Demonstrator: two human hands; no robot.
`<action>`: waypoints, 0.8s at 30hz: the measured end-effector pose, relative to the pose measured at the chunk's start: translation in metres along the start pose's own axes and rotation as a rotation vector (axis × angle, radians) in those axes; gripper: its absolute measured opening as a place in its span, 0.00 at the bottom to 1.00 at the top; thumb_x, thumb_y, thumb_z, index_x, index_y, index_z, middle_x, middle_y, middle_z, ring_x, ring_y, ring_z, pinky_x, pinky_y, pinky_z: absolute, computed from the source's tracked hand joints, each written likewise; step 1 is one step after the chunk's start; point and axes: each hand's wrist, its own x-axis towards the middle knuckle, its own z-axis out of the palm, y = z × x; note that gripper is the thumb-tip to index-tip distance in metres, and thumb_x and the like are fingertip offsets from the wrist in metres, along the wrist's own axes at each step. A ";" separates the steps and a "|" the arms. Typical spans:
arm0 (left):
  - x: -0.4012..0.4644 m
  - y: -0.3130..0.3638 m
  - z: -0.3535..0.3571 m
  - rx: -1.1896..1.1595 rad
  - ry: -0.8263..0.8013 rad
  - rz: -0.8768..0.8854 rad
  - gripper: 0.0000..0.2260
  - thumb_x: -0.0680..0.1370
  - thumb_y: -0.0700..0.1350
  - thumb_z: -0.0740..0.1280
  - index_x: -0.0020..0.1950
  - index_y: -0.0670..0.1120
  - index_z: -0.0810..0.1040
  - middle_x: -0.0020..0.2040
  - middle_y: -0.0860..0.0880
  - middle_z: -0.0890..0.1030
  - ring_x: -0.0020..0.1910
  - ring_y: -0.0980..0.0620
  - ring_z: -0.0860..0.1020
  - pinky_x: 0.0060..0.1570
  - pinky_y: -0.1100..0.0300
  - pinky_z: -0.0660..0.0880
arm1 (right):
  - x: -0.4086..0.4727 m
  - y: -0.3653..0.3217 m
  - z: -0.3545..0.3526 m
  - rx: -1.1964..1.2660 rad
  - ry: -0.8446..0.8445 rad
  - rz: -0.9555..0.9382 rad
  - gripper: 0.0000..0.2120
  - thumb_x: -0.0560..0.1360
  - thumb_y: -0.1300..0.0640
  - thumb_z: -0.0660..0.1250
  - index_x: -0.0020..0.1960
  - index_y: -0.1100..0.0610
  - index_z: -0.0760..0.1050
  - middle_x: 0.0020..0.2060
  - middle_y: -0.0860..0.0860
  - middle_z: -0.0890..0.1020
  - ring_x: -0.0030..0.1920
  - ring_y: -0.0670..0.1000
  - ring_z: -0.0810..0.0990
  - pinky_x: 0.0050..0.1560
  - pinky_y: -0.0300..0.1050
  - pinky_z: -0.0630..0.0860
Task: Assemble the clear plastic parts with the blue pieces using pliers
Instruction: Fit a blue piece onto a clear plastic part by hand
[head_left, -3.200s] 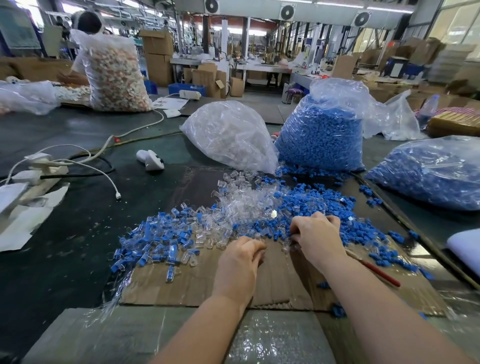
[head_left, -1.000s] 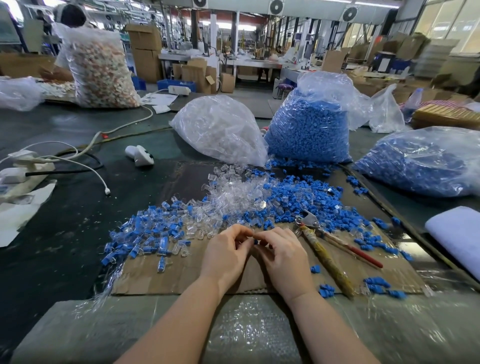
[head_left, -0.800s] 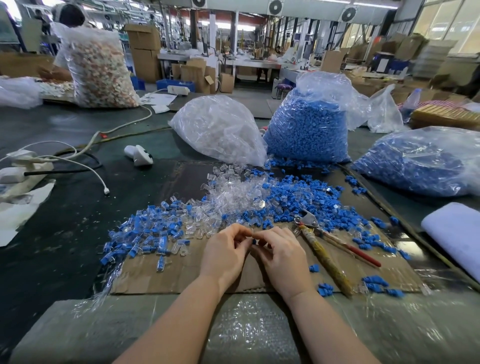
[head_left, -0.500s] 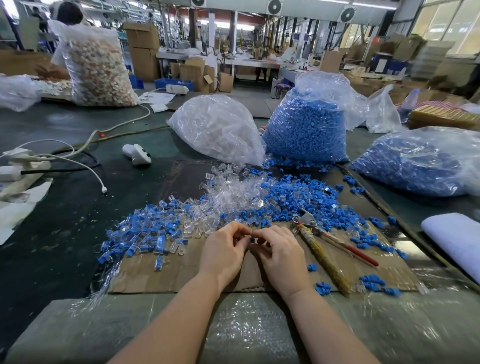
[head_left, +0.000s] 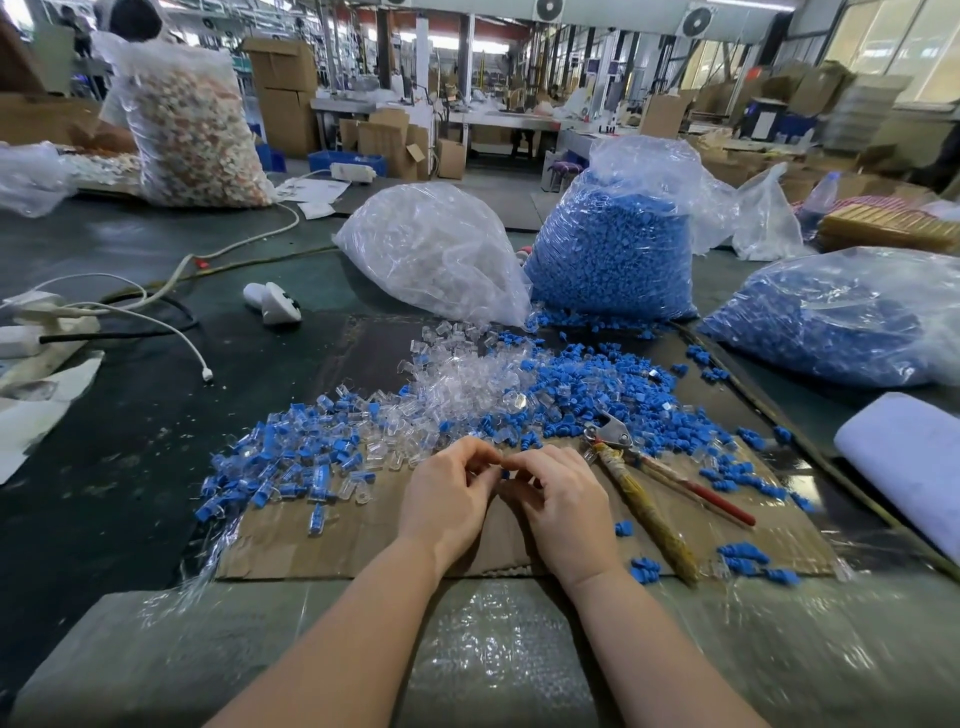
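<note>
Since the earliest frame the pliers have left the right hand and now lie on the cardboard sheet, just right of that hand. Both hands have come together at the sheet's centre: left hand and right hand meet fingertip to fingertip, pinching a small blue piece; any clear part between them cannot be made out. Beyond lies the mixed pile of clear parts and loose blue pieces. Farther back stand a bag of clear parts and a bag of blue pieces.
</note>
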 end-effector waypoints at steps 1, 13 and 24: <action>0.000 0.000 0.000 -0.005 0.001 0.001 0.08 0.75 0.41 0.69 0.43 0.55 0.78 0.38 0.55 0.81 0.40 0.57 0.79 0.47 0.58 0.77 | 0.000 0.000 0.000 0.003 -0.001 0.000 0.05 0.72 0.57 0.72 0.47 0.56 0.81 0.40 0.49 0.81 0.43 0.51 0.76 0.43 0.45 0.74; -0.001 -0.002 -0.002 -0.033 -0.001 0.005 0.08 0.74 0.41 0.70 0.42 0.55 0.78 0.38 0.56 0.81 0.39 0.59 0.78 0.43 0.67 0.75 | -0.001 -0.002 -0.003 -0.015 0.006 -0.018 0.08 0.70 0.59 0.73 0.49 0.57 0.81 0.40 0.50 0.81 0.43 0.52 0.77 0.46 0.48 0.76; -0.004 0.006 -0.005 -0.102 -0.013 -0.020 0.12 0.74 0.39 0.69 0.39 0.56 0.75 0.35 0.56 0.78 0.34 0.71 0.74 0.36 0.77 0.69 | 0.012 0.034 -0.052 -0.595 -0.287 0.824 0.27 0.77 0.36 0.52 0.65 0.54 0.65 0.66 0.57 0.69 0.65 0.58 0.67 0.66 0.61 0.60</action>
